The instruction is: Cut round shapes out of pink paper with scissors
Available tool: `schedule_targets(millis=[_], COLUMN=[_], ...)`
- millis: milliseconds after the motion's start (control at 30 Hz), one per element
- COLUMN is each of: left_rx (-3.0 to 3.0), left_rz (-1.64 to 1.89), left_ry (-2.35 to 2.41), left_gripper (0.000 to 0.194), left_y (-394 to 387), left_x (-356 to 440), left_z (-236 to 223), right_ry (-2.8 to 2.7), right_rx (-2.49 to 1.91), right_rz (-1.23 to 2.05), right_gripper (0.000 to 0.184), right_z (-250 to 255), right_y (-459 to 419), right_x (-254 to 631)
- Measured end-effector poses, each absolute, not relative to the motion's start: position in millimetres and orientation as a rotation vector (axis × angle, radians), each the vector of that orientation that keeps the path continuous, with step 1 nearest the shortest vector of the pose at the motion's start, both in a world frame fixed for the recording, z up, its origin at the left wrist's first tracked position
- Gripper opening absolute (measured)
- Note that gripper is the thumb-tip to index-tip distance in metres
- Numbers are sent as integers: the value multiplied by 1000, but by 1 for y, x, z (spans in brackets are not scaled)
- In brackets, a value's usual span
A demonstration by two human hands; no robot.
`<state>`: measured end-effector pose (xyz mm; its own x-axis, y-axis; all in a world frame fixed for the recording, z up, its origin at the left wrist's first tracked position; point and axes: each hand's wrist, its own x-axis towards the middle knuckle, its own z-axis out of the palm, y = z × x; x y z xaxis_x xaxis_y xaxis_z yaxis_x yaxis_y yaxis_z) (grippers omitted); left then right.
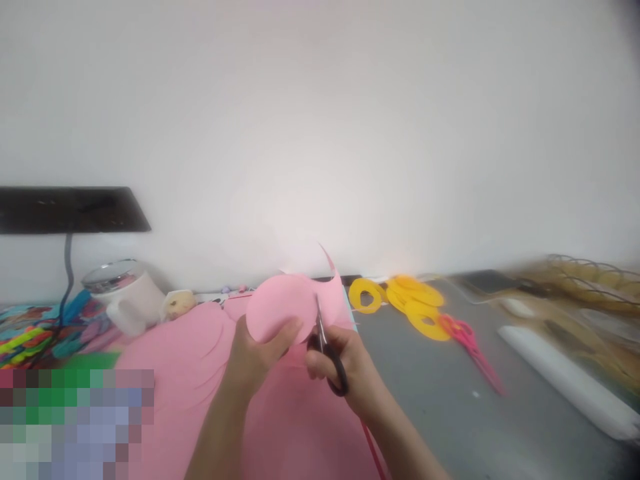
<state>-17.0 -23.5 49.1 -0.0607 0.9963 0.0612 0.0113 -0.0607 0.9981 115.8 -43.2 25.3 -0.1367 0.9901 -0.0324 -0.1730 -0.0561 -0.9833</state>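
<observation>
My left hand (pixel 263 350) pinches a round piece of pink paper (pixel 280 303) near its lower edge, thumb on the front face. In my right hand (pixel 340 363) is a pair of black-handled scissors (pixel 321 333), fingers wrapped through the loops. The blades point up along the right edge of the disc. A curved strip of pink offcut (pixel 330 293) stands up beyond the blades on the right. Under both hands lie larger sheets of pink paper (pixel 300 427). More pink rounds (pixel 175 347) overlap in a pile left of my left hand.
Yellow paper rings (pixel 367 297) and pink scissors (pixel 473 350) lie on the grey table (pixel 425 413) at right, beside a long white roll (pixel 565 380). A white mug (pixel 130 300) and colourful cords (pixel 30 333) stand at left. A wall (pixel 320 133) rises behind.
</observation>
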Motion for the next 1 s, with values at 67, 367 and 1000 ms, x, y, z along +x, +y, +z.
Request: schedule_targets(millis=[67, 367, 1000], left_rx=[1208, 1242, 1285], left_rz=[1317, 1282, 1223], left_ry=[1220, 1236, 1241], left_gripper=[26, 31, 23], left_y=[-23, -21, -26], left_x=[-16, -13, -15], left_z=[48, 42, 54], right_ry=[-1152, -1187, -1238], right_rx=[-1041, -1030, -985], right_rz=[1411, 1392, 1368], right_gripper=[8, 17, 38], right_z=[25, 24, 22], right_y=[-43, -43, -42], right_x=[116, 116, 117])
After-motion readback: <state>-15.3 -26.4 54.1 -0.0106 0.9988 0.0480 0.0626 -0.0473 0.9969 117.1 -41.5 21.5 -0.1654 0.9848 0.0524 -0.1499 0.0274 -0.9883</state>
